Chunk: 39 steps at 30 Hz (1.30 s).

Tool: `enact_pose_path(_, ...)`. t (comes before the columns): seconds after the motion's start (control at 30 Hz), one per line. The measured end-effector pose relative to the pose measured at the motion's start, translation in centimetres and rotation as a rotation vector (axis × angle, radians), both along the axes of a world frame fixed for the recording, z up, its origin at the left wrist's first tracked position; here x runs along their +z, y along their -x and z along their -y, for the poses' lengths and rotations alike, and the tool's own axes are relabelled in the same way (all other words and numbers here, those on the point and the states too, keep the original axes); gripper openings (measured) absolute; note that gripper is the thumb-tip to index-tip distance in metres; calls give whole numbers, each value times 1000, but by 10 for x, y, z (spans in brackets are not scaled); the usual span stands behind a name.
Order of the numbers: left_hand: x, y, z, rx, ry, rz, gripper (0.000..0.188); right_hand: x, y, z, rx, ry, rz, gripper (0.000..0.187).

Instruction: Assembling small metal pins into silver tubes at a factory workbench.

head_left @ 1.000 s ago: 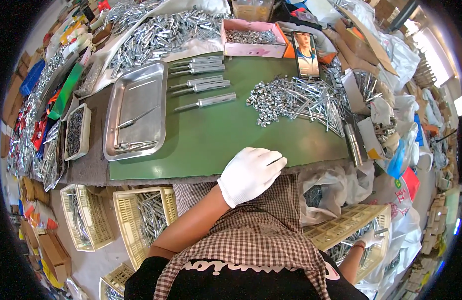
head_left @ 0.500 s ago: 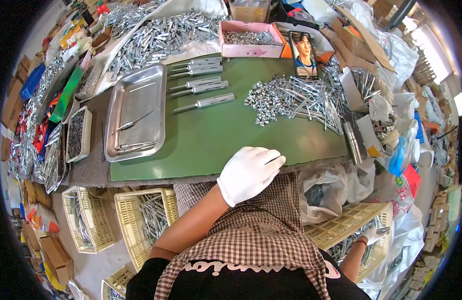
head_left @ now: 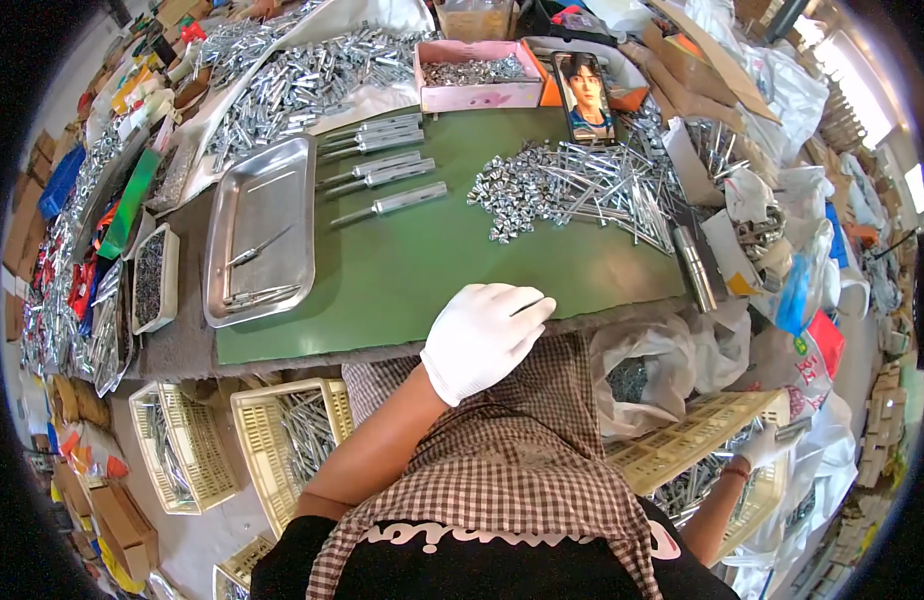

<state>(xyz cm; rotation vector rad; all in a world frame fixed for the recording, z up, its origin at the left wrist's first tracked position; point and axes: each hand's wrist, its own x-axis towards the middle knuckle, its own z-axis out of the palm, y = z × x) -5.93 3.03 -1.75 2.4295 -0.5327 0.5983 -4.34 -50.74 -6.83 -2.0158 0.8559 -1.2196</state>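
My left hand [head_left: 487, 340], in a white knit glove, is at the front edge of the green mat [head_left: 402, 290]. Its fingers are curled together; whatever may be under them is hidden. Down at the right, my right hand [head_left: 765, 445], also gloved, is over a cream plastic basket [head_left: 697, 440] of metal parts. A short silver metal tube [head_left: 793, 430] sticks out of its closed fingers. On the mat lie a heap of small silver nut-like pieces [head_left: 522, 195], a pile of thin metal rods [head_left: 612, 185] and several silver-handled tools [head_left: 397, 200] with thin shafts.
A steel tray [head_left: 272, 220] holding a few thin tools lies at the left. Behind are a pink box [head_left: 482, 95] of small parts and a lit phone [head_left: 585, 100]. A metal cylinder [head_left: 694, 270] stands at the mat's right edge. More baskets [head_left: 257, 410] are below left.
My right hand has risen slightly at the basket, and the metal tube in it shows more plainly. My left hand keeps its pose. The whole view has shifted a little.
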Motion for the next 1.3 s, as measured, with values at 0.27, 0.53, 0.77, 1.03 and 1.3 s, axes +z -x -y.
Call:
enact_pose_path(0.27, 4, 0, 49, -209, 529, -213, 34, 77, -14, -203, 775, -179, 112, 81)
enact_pose_path(0.53, 22, -12, 87, -681, 1477, -768, 74, 51, 7, -310, 1403, -48, -184, 68)
enact_pose_path(0.77, 17, -21, 72, -764, 1736, -801, 70, 83, -1, -306, 1527, -368, -293, 73)
enact_pose_path(1.03, 32, -49, 114, -523, 1911, -963, 37, 71, 16, -286, 1316, -426, -199, 98)
enact_pose_path(1.3, 36, -80, 156, -634, 2064, -903, 17, 85, 11, -271, 1288, -666, -158, 94)
